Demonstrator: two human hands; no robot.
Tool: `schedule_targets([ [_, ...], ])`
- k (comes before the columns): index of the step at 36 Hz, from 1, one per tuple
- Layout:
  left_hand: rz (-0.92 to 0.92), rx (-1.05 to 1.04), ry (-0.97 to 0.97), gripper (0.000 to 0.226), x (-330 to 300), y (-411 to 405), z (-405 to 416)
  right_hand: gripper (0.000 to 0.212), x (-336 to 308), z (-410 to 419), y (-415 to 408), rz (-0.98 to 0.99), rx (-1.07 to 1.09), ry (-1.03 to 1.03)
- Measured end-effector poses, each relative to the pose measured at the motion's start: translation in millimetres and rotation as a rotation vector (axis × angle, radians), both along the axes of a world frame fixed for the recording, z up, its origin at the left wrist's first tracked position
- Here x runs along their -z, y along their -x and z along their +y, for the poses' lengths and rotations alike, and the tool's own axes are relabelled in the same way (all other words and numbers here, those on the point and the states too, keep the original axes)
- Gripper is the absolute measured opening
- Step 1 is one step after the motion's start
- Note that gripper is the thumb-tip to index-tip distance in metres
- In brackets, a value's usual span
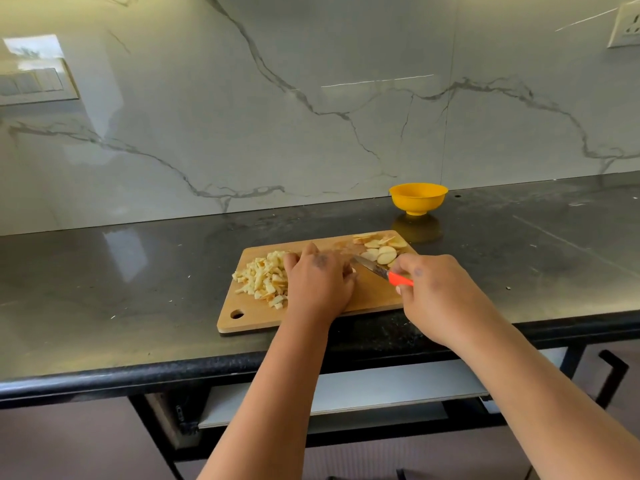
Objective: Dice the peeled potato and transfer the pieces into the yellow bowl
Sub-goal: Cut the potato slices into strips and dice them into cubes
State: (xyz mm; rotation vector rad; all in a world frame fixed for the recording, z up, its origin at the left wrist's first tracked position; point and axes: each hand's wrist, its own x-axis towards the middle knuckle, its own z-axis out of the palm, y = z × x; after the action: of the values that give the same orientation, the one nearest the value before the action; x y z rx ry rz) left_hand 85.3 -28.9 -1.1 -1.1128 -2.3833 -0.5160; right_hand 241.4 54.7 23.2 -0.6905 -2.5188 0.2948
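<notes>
Head view looks down on a dark, glossy stone counter (138, 271) backed by a pale marble-veined wall (311, 98). On it lies a flat, rectangular wooden cutting board (367, 296) with rounded corners and a hanging hole at its near left corner; its long axis runs left to right, tilted slightly with the right end farther away. A heap of pale, blocky diced potato pieces (263, 278) sits on the board's left part. Thin round potato slices (379, 249) lie overlapping at the far right corner. The left hand (318, 282) rests palm-down at the middle of the board, fingers curled over something; what lies beneath them is hidden. The right hand (436, 292) grips the knife (381, 271) by its smooth orange handle; the narrow metal blade points far-left toward the left hand's fingers. The yellow bowl (418, 198), round, smooth and footed, stands upright on the counter beyond the board's far right corner, apart from it.
</notes>
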Motion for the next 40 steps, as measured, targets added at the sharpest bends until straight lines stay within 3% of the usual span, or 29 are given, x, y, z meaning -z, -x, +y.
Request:
schedule_targets([
  [13,0.027,0.037,0.348,0.014,-30,16,-27,0.020,2,10,3,0.006,-0.010,0.021],
  [15,0.075,0.015,0.330,0.012,-29,20,-31,0.020,2,11,4,0.006,-0.005,0.019],
  [18,0.047,0.062,0.271,0.028,-26,21,-29,0.021,3,9,7,0.002,0.006,0.015],
  [22,-0.168,0.187,0.194,0.035,-25,11,-16,0.024,7,1,12,-0.003,0.021,-0.028],
  [26,-0.268,0.199,0.286,0.031,-23,13,-7,0.023,8,-3,12,-0.019,0.019,-0.054],
  [33,-0.243,0.165,0.014,0.022,-6,12,-4,0.023,-3,-3,4,-0.029,-0.007,-0.029],
  [40,-0.193,0.162,0.013,0.020,-1,7,-10,0.026,-6,-17,1,-0.153,0.018,-0.003],
])
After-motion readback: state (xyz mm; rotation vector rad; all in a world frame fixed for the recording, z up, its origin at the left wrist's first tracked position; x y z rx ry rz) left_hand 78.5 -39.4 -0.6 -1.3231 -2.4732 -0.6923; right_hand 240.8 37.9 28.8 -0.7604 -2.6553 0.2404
